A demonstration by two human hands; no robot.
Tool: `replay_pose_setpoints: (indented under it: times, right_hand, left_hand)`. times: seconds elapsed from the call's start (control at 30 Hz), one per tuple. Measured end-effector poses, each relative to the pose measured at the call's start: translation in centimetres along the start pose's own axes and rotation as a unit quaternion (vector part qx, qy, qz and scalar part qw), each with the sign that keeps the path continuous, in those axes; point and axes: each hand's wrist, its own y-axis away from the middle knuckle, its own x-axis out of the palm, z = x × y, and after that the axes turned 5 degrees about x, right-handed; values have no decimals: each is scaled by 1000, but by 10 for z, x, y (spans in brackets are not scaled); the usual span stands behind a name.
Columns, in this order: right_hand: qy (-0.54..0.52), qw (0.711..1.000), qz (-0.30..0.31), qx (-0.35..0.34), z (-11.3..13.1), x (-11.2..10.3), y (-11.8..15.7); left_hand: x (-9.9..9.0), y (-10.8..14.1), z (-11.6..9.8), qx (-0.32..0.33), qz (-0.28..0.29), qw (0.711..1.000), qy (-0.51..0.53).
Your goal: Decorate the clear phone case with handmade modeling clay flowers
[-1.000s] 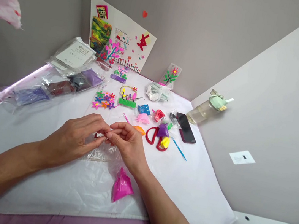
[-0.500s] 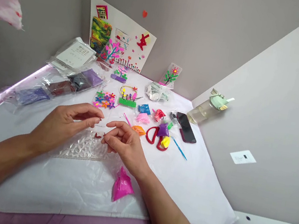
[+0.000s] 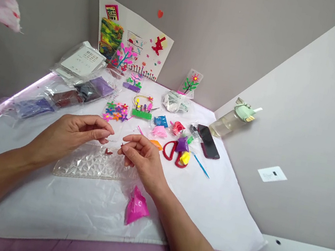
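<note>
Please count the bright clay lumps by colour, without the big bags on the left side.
Pink: 2 (light lump, dark lump)
Blue lump: 1
Red lump: 1
Orange lump: 1
Purple lump: 1
Green lump: 1
Yellow lump: 1
Total: 8

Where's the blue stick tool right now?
In the head view, the blue stick tool lies right of the red-handled scissors, below the phone.

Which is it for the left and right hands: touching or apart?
Apart. The head view shows a plain gap between the fingertips of the left hand and right hand.
</note>
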Motion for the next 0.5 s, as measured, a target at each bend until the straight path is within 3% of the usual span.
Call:
replay_pose_setpoints:
  times: [0.3,0.4,0.5]
  right_hand:
    - [9,1000,-10,8,-3,-2,-1]
    - [10,1000,-9,7,-3,-2,-2]
    - [9,1000,-7,2,-3,-2,-2]
  left_hand:
    - [-5,5,-6,13,4,997,-82]
    - [-5,1,-1,50,-3,997,-62]
    - [-4,-2,2,46,-9,999,-25]
